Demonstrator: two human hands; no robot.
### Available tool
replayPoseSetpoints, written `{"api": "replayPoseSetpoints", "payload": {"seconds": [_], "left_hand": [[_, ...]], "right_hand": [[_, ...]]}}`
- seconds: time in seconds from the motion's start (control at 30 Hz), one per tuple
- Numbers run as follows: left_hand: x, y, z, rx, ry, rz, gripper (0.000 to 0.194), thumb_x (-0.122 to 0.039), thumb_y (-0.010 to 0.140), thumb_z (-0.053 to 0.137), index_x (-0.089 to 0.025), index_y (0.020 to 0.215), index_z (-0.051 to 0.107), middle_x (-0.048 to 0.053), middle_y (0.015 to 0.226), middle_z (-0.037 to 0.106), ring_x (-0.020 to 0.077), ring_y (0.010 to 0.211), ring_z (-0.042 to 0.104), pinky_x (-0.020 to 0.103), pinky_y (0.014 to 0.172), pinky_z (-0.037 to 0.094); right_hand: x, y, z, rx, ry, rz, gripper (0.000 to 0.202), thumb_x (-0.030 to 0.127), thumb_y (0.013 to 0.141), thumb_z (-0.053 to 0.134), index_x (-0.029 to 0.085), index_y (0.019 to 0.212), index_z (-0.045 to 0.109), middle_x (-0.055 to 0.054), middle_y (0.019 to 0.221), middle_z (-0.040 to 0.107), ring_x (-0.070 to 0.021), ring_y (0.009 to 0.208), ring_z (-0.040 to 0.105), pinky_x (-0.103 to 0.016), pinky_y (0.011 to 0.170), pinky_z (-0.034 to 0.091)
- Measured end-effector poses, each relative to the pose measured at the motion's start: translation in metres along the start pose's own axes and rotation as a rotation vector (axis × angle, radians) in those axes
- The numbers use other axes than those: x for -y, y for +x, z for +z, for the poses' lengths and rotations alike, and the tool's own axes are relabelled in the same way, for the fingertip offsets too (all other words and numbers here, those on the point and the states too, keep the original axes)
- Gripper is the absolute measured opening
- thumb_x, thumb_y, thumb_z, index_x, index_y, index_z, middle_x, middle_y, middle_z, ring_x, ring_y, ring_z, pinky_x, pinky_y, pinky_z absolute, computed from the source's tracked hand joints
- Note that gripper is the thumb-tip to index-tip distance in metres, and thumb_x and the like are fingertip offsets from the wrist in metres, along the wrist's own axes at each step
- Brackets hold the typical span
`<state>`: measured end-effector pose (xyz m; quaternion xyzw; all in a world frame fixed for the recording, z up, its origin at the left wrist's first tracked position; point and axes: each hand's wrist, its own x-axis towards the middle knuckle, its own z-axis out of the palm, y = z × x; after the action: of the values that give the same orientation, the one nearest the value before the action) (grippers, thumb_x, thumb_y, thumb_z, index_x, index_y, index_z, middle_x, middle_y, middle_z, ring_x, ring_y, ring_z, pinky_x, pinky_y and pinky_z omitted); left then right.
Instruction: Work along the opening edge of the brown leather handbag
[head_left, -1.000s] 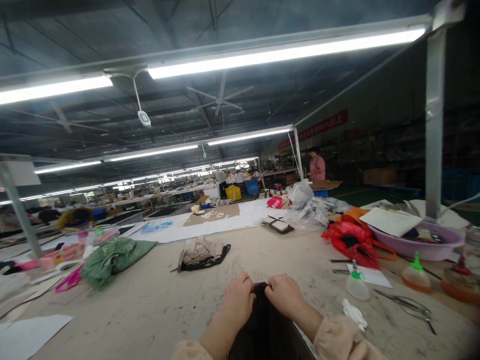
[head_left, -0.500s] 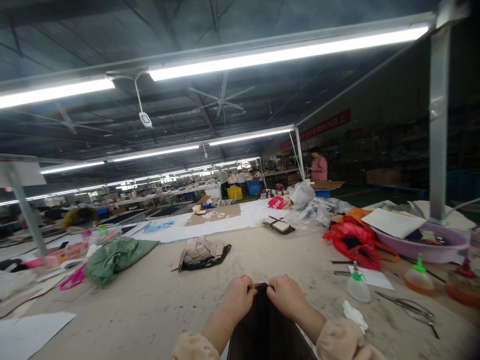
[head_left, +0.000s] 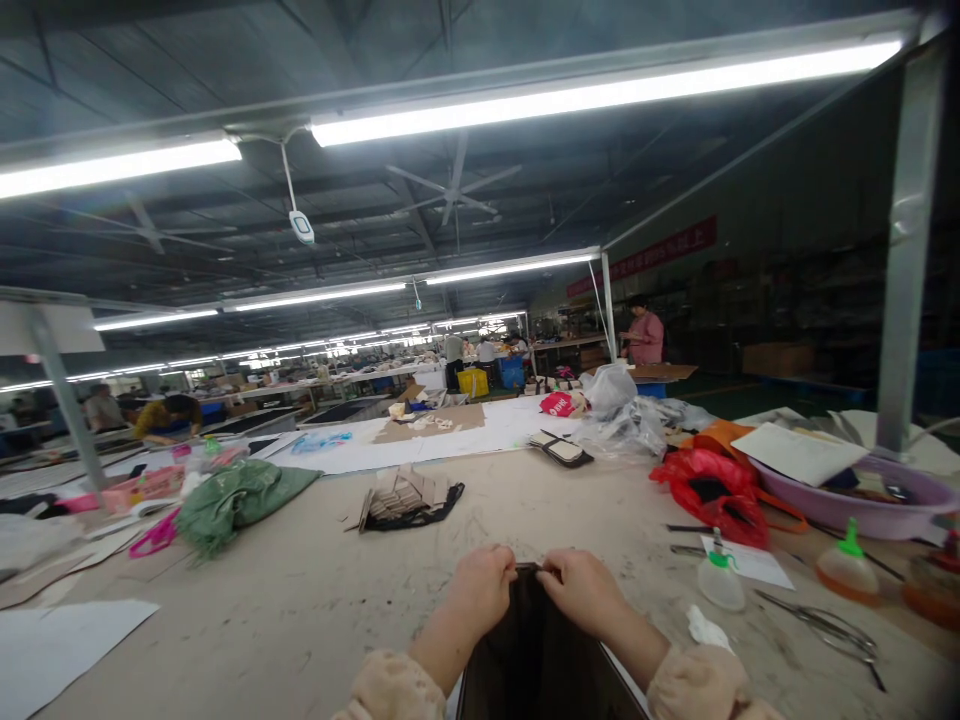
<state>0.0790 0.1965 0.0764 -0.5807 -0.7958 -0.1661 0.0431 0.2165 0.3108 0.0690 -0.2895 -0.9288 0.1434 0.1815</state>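
A dark brown piece (head_left: 536, 660), bag-like and standing open toward me, is at the bottom centre. My left hand (head_left: 486, 590) is closed on the left corner of its far top edge. On the right corner of the same edge, my right hand (head_left: 576, 588) pinches with thumb and fingers. The two hands are a short gap apart. Beyond them lies a stack of grey-brown strips (head_left: 409, 498) on black material. The lower part of the dark piece is cut off by the frame.
Glue bottles (head_left: 722, 582), scissors (head_left: 825, 625) and a crumpled tissue (head_left: 706, 630) lie at the right. Behind them are a red plastic bag (head_left: 709, 490) and a purple basin (head_left: 885, 515). Green cloth (head_left: 240, 495) is at the left. A person in pink (head_left: 645, 335) stands far back.
The view has shifted slightly, moving the background a little. Both hands remain on the dark piece's far edge, and my right hand appears slightly farther right.
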Motion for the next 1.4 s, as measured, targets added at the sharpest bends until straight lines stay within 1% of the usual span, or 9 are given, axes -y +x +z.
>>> {"api": "replayPoseSetpoints", "payload": {"seconds": [0.07, 0.17, 0.23, 0.47, 0.7, 0.93, 1.13, 1.27, 1.4], "left_hand": [[-0.001, 0.000, 0.001, -0.001, -0.001, 0.001, 0.015, -0.020, 0.083, 0.044, -0.021, 0.081, 0.059, 0.001, 0.081, 0.063, 0.0137, 0.075, 0.056, 0.024, 0.063, 0.034], [0.000, 0.000, 0.005, -0.011, -0.002, 0.006, 0.014, -0.018, 0.081, 0.044, -0.020, 0.080, 0.058, 0.002, 0.081, 0.063, 0.0137, 0.075, 0.056, 0.024, 0.063, 0.034], [0.001, 0.001, 0.009, -0.019, 0.001, 0.005, 0.014, -0.017, 0.080, 0.044, -0.020, 0.078, 0.057, 0.002, 0.080, 0.063, 0.0138, 0.074, 0.056, 0.024, 0.062, 0.034], [0.003, 0.003, 0.010, -0.058, -0.062, 0.017, 0.015, -0.015, 0.078, 0.043, -0.019, 0.077, 0.058, 0.003, 0.079, 0.063, 0.0142, 0.073, 0.056, 0.025, 0.064, 0.036], [0.006, 0.003, 0.008, -0.070, -0.134, 0.022, 0.015, -0.013, 0.075, 0.045, -0.018, 0.074, 0.060, 0.003, 0.074, 0.062, 0.0137, 0.071, 0.055, 0.024, 0.064, 0.038], [0.010, 0.004, 0.006, -0.044, -0.206, 0.003, 0.007, -0.026, 0.073, 0.059, -0.021, 0.076, 0.062, 0.000, 0.079, 0.064, 0.0142, 0.076, 0.057, 0.024, 0.069, 0.039], [0.012, 0.005, 0.010, -0.036, -0.118, -0.005, 0.009, -0.026, 0.078, 0.055, -0.021, 0.076, 0.062, 0.000, 0.081, 0.065, 0.0145, 0.077, 0.057, 0.025, 0.068, 0.037], [0.005, 0.004, 0.006, -0.024, -0.033, -0.019, 0.010, -0.025, 0.079, 0.051, -0.021, 0.077, 0.060, 0.001, 0.081, 0.064, 0.0150, 0.077, 0.057, 0.025, 0.066, 0.035], [-0.002, 0.006, 0.002, 0.020, 0.031, -0.052, 0.012, -0.024, 0.082, 0.047, -0.021, 0.082, 0.058, 0.002, 0.082, 0.064, 0.0156, 0.078, 0.058, 0.026, 0.066, 0.035]], "right_hand": [[-0.002, 0.000, -0.003, 0.008, 0.060, -0.051, 0.021, 0.028, 0.078, 0.048, 0.025, 0.085, 0.068, -0.002, 0.082, 0.070, -0.0170, 0.079, 0.061, -0.025, 0.066, 0.037], [-0.005, 0.001, -0.004, 0.022, 0.120, -0.121, 0.033, 0.022, 0.074, 0.047, 0.027, 0.102, 0.065, -0.001, 0.092, 0.069, -0.0163, 0.085, 0.060, -0.024, 0.073, 0.038], [-0.006, 0.002, -0.004, 0.034, 0.138, -0.150, 0.039, 0.020, 0.071, 0.047, 0.025, 0.105, 0.065, -0.003, 0.096, 0.068, -0.0168, 0.088, 0.059, -0.024, 0.077, 0.039], [-0.004, 0.010, -0.008, 0.114, 0.159, -0.245, 0.036, 0.022, 0.068, 0.050, 0.024, 0.100, 0.068, -0.003, 0.094, 0.070, -0.0181, 0.087, 0.060, -0.024, 0.076, 0.041], [-0.003, 0.020, 0.004, 0.121, 0.170, -0.237, 0.026, 0.023, 0.076, 0.046, 0.024, 0.082, 0.072, -0.002, 0.082, 0.072, -0.0164, 0.077, 0.062, -0.023, 0.070, 0.041], [-0.005, 0.022, 0.007, 0.113, 0.141, -0.238, 0.025, 0.024, 0.078, 0.047, 0.024, 0.082, 0.072, -0.002, 0.082, 0.072, -0.0156, 0.076, 0.062, -0.022, 0.069, 0.040], [0.000, 0.019, 0.002, 0.081, 0.048, -0.243, 0.027, 0.027, 0.081, 0.044, 0.024, 0.085, 0.071, -0.003, 0.084, 0.072, -0.0163, 0.080, 0.063, -0.023, 0.069, 0.040], [0.003, 0.016, -0.003, 0.073, -0.038, -0.228, 0.030, 0.029, 0.083, 0.042, 0.025, 0.087, 0.071, -0.004, 0.087, 0.072, -0.0186, 0.084, 0.063, -0.025, 0.072, 0.040], [0.005, 0.015, -0.006, 0.068, -0.091, -0.213, 0.030, 0.029, 0.083, 0.042, 0.025, 0.087, 0.071, -0.005, 0.088, 0.072, -0.0195, 0.085, 0.063, -0.026, 0.072, 0.041]]}}
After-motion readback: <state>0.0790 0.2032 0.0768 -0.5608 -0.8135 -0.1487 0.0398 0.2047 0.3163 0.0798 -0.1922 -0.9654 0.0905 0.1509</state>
